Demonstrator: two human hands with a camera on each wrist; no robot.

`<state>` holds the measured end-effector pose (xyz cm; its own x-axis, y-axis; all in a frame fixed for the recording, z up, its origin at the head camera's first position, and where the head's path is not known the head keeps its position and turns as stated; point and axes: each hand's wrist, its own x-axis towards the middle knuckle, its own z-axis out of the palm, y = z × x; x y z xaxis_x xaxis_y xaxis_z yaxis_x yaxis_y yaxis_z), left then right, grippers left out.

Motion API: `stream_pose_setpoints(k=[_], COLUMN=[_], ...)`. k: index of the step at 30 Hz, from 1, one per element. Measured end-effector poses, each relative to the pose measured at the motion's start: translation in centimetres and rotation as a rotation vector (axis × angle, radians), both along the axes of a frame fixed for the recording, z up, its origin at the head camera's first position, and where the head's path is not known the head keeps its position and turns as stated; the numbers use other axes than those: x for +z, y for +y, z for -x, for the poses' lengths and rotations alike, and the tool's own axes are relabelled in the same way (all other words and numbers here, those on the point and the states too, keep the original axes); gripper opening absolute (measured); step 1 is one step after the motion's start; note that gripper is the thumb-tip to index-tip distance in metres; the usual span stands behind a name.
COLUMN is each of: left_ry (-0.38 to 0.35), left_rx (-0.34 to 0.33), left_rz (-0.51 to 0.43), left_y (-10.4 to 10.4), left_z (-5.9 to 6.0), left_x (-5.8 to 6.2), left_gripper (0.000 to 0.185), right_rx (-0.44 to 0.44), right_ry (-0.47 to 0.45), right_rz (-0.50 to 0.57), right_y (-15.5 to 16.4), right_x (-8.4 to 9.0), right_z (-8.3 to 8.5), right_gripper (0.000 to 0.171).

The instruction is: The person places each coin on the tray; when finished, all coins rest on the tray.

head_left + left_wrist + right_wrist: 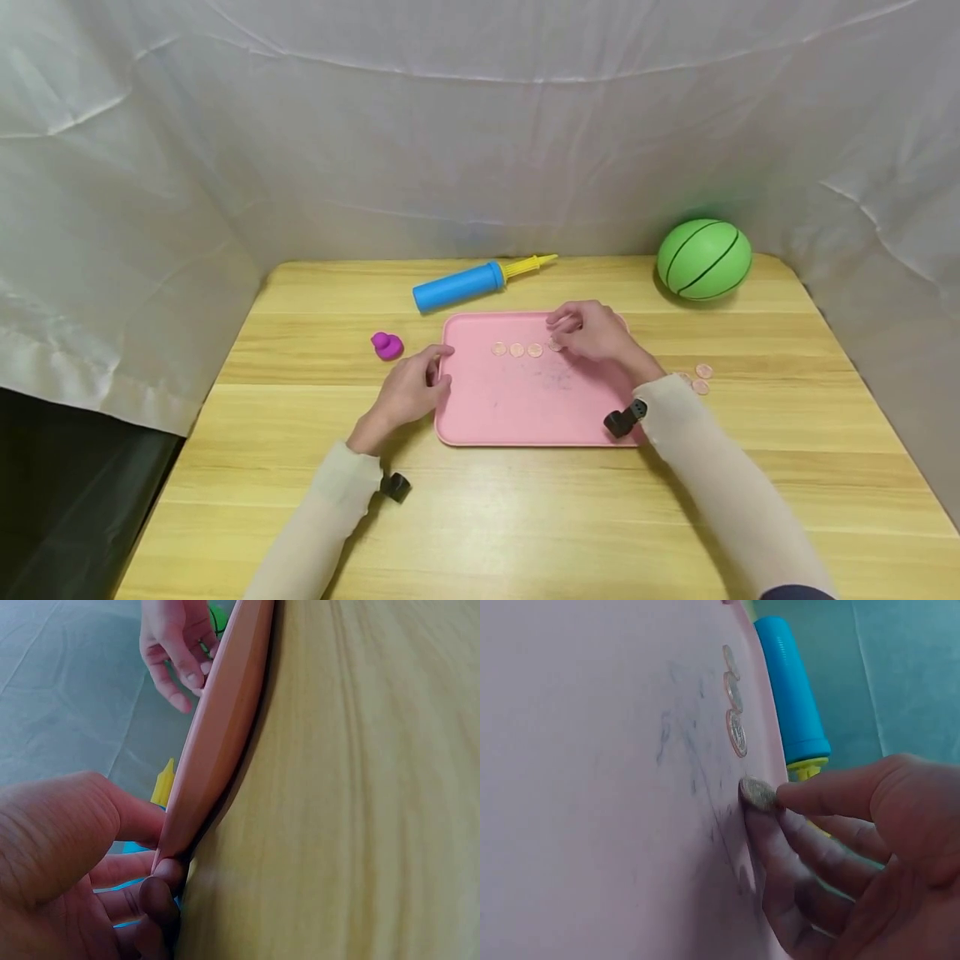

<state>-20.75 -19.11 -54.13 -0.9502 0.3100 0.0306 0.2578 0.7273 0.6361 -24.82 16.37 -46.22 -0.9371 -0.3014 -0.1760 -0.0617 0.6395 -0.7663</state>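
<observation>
Head view: tray (525, 417) at table centre.
Right hand (596, 333): pinching coin (759, 795) on tray.
Left hand (408, 392): gripping tray's left rim.

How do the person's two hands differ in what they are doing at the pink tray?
The left hand grips the left edge of the pink tray; the right hand is over the tray's far part. The left hand holds only the tray; the right hand pinches a coin beside three coins lying in a row. Both wear pale sleeves.

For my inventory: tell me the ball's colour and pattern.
Green ball with black curved lines, clearest in the head view.
</observation>
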Motion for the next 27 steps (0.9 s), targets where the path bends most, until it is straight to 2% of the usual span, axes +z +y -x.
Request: stream_pose_setpoints(k=[6, 11, 15, 27], left_ry=[0.02, 0.027, 0.013, 0.029], left_rx=[0.001, -0.012, -0.023, -0.021], left_rz=[0.0, 0.0, 0.006, 0.001], left_y=[-0.1, -0.1, -0.1, -0.4], left_z=[0.2, 0.1, 0.1, 0.4], left_x=[0.1, -0.2, -0.5, -0.9], left_gripper=[0.049, 0.049, 0.049, 0.049], right_rx=[-0.021, -0.004, -0.023, -0.092], right_ry=[0.033, 0.067, 0.082, 0.131], right_rz=[-0.074, -0.026, 0.023, -0.009], right_y=[-0.2, 0.2, 0.9, 4.0], right_x=[0.9, 1.1, 1.2, 2.7], right_z=[-0.3, -1.2, -2.2, -4.3], right_gripper=[0.028, 0.027, 0.027, 0.026])
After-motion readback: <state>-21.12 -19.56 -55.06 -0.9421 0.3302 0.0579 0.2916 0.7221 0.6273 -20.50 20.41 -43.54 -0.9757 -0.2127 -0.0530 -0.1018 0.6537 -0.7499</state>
